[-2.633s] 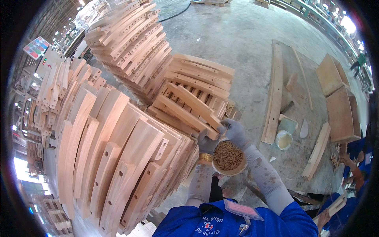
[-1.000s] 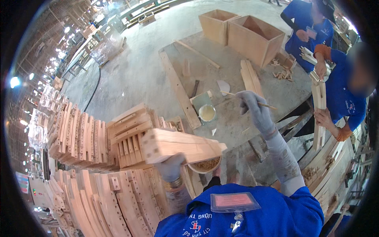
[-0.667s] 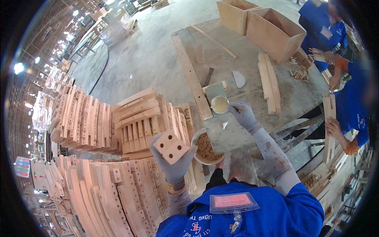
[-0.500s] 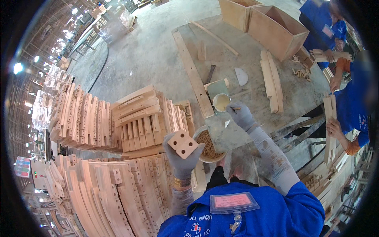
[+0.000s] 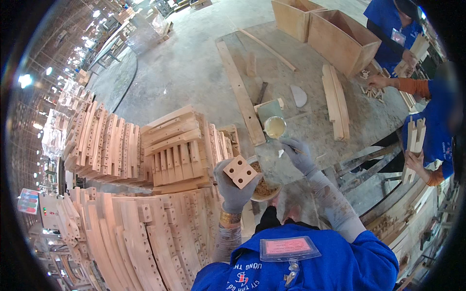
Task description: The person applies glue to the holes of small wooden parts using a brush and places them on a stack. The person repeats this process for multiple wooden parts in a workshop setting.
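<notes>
My left hand point(image 5: 233, 191), in a grey glove, grips a pair of pale wooden pieces point(image 5: 241, 171) whose end faces show several dark round holes pointing up. My right hand point(image 5: 299, 157), gloved too, is closed around a thin stick point(image 5: 294, 147); its tip is hard to make out. Just beyond that hand, at the table's edge, stands a white cup point(image 5: 275, 127) of cream-coloured liquid. Below the table edge a bucket point(image 5: 267, 196) of small wooden dowels is partly hidden behind my left hand and the pieces.
Stacks of drilled wooden parts point(image 5: 141, 233) fill my left side. On the worktable point(image 5: 310, 121) lie a long strip point(image 5: 238, 92), curved rails point(image 5: 335, 102) and a white half-disc point(image 5: 298, 96). Wooden boxes point(image 5: 340, 41) stand at its far end. Two co-workers in blue point(image 5: 427, 136) handle wood at right.
My right hand has drawn back from the cup toward me with the stick. My left hand has moved right with the pieces, turning them slightly. A co-worker's hand now reaches to the dowels.
</notes>
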Available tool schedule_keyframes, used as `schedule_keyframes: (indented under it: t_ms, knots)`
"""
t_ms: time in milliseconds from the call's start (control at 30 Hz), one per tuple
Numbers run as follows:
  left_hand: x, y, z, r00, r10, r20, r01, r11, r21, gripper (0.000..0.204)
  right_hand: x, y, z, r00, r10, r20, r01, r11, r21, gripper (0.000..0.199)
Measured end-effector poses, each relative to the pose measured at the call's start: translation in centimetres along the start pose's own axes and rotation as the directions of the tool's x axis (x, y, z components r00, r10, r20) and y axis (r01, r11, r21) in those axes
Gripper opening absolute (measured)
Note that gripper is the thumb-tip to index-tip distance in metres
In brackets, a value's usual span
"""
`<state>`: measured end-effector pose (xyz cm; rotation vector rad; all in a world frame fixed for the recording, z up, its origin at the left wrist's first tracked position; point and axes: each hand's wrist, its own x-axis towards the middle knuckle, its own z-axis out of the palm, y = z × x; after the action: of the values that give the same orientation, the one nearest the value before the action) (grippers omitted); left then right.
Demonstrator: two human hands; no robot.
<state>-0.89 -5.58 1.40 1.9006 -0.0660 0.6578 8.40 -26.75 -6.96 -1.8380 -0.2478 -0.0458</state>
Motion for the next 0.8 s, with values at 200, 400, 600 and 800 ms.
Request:
schedule_keyframes:
  t_ms: [200, 400, 600, 800]
  knots:
    - [-0.2, 0.7, 0.2, 1.0, -0.006, 0.0, 0.006, 1.0, -0.001, 0.072, -1.5, 0.9, 1.3, 0.886, 0.458, -0.074, -0.283, 0.661, 0.695, 0.019]
    - [-0.2, -0.4, 1.1, 0.997, 0.074, 0.029, -0.077, 0.989, 0.127, 0.069, 1.2, 2.9, 0.1, 0.808, 0.583, -0.09, -0.172, 0.379, 0.91, 0.023]
    - [0.9, 0.1, 1.0, 0.983, 0.118, 0.144, -0.151, 0.957, 0.247, 0.069, 3.4, -3.0, -3.1, 0.844, 0.495, -0.206, -0.176, 0.619, 0.765, 0.023]
    - [2.0, 3.1, 0.5, 0.954, 0.221, 0.201, -0.278, 0.902, 0.331, 0.065, 1.3, -19.7, -7.2, 0.982, -0.189, 0.022, 0.171, 0.925, 0.338, 0.016]
